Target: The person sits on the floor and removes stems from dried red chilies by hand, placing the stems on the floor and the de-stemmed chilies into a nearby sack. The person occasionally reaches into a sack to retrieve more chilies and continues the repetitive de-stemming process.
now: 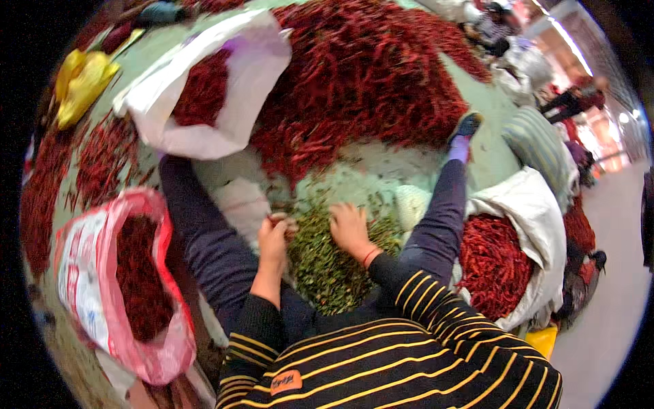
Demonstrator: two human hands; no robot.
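Between my spread legs lies a heap of green-brown stem scraps. My left hand is at the heap's left edge, its fingers curled in a pinch. Something small and dark red seems to show at its fingertips, too blurred to name. Over the upper right part of the heap lies my right hand, palm down, fingers stretched and slightly apart, with no object visible in it. Beyond both hands, a large mound of dried red chillies spreads over the pale green floor.
A white sack of chillies gapes open at upper left. To my left stands a pink-and-white sack; to my right, another white sack, both holding chillies. A yellow bag lies far left. Other people are at far right.
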